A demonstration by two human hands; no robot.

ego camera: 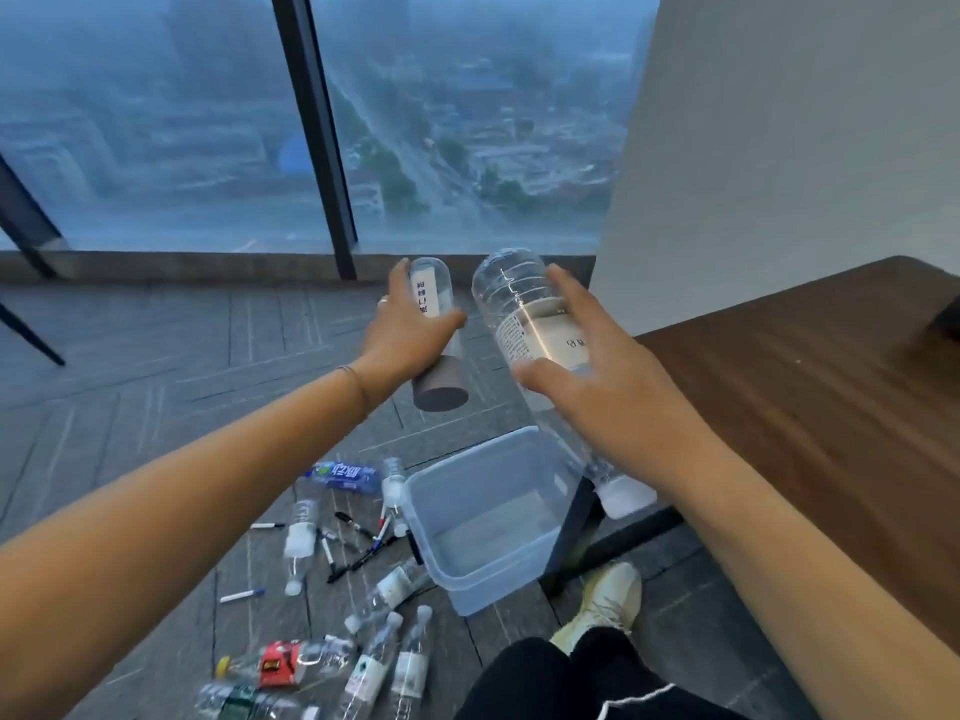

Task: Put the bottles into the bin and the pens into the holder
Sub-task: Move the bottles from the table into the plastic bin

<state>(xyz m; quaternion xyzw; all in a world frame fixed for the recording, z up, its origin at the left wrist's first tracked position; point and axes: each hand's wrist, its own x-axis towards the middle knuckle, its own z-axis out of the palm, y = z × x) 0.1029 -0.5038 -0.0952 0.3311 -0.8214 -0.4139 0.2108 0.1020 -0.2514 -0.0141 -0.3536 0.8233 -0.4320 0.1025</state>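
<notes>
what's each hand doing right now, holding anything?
Left hand: grips a small clear bottle with a brown cap.
Right hand: holds a large clear bottle with a white cap, above the bin.

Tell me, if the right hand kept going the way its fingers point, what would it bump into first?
Probably the big glass window. The right hand, gripping a large clear plastic bottle, points up and away toward it; depth is unclear.

Bottles (332,652) & pens (353,543) on floor, left of bin (488,517); table (810,407) right.
</notes>
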